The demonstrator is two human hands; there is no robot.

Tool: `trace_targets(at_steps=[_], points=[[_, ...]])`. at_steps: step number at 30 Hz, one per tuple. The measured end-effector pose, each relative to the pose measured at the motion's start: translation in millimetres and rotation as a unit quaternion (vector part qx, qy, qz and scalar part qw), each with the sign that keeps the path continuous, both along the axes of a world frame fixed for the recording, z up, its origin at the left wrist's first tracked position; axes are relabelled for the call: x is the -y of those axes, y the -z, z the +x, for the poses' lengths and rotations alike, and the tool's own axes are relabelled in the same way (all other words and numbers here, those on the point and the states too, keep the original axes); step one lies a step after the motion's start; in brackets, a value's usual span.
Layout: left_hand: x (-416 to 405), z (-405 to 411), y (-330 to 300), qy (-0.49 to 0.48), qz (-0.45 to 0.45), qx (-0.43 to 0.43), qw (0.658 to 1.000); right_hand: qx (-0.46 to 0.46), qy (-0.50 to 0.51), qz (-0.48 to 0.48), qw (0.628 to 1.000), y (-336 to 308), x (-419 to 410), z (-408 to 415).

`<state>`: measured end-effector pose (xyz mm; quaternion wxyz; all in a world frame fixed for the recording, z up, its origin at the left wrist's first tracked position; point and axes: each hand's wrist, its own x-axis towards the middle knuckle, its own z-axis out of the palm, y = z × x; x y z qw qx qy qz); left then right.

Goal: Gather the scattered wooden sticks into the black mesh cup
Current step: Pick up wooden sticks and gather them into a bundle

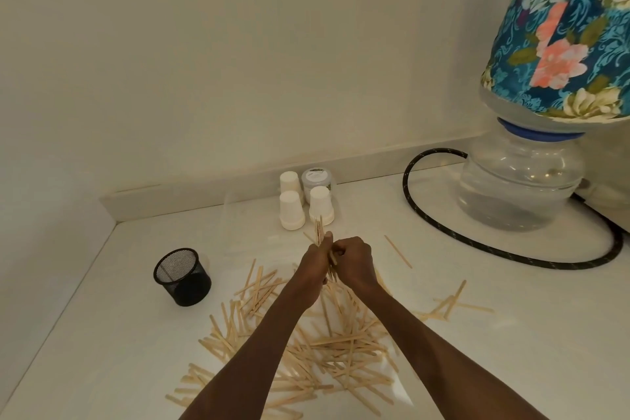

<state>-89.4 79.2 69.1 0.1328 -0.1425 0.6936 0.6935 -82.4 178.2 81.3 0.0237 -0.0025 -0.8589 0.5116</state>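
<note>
White tabletop in a cream-walled corner, only the head view to go on.

Head view: left hand and right hand meet over the far side of the pile. Left fingers wrap a small upright bundle of sticks, tips poking out above the fist. Right fingers curl in against the bundle's lower part, apparently pinching a stick or squaring the ends; can't tell which exactly.

Black mesh cup stands upright to the left, well apart from both hands, looks nearly empty. Most of the scattered sticks lie in a loose heap near the person, under the forearms; a few strays lie off to the right and one single far right.

Background: three upturned white paper cups, a lidded jar, a water bottle on a dispenser under a floral cover, and a black hose.

Step, my read: early, building a handful. Next: carry the bundle left, drop it end-first into the cup, keep the grip tight so nothing fans out.
</note>
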Motion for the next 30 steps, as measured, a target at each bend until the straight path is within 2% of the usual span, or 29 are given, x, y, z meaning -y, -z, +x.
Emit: trace_targets(at_steps=[5, 8, 11, 14, 16, 18, 20, 22, 25, 27, 30], points=[[-3.7, -1.8, -1.5, -0.062, 0.028, 0.019, 0.997, -0.025, -0.031, 0.019, 0.999, -3.0, 0.9, -1.4], [-4.3, -4.6, 0.4, -0.087, 0.041, -0.004, 0.995, -0.032, -0.091, 0.036, 0.995, -6.1, 1.6, -3.1], [-0.4, -8.0, 3.5, -0.115, 0.011, -0.03, 0.993, -0.054, -0.098, 0.024, 0.993, -8.5, 1.2, -4.1], [5.8, -9.6, 4.1, -0.141, -0.006, -0.03, 0.989, -0.033, -0.05, -0.055, 0.997, -7.2, -1.3, -5.9], [8.1, -10.0, 1.4, -0.17, -0.003, -0.034, 0.985, 0.015, 0.028, -0.126, 0.991, -1.3, -4.0, -5.1], [7.0, -9.8, -4.2, -0.187, 0.045, -0.055, 0.98, 0.066, 0.097, -0.181, 0.976, 7.1, -5.4, -2.7], [4.5, -8.1, -12.1, -0.2, 0.124, -0.074, 0.969, 0.128, 0.121, -0.224, 0.959, 15.2, -2.7, 0.1], [1.4, -7.3, -17.8, -0.205, 0.149, -0.098, 0.962, 0.209, 0.116, -0.309, 0.92, 19.3, 4.7, 4.0], [-6.1, -3.1, -23.3, -0.201, 0.129, -0.147, 0.96, 0.301, 0.103, -0.507, 0.801, 17.3, 14.5, 7.7], [-10.5, 1.8, -26.7, -0.19, 0.089, -0.181, 0.961, 0.317, 0.072, -0.6, 0.731, 13.0, 18.7, 6.6], [-14.5, 8.7, -28.8, -0.158, 0.042, -0.236, 0.958, 0.313, 0.024, -0.674, 0.668, 1.5, 22.2, 1.8]])
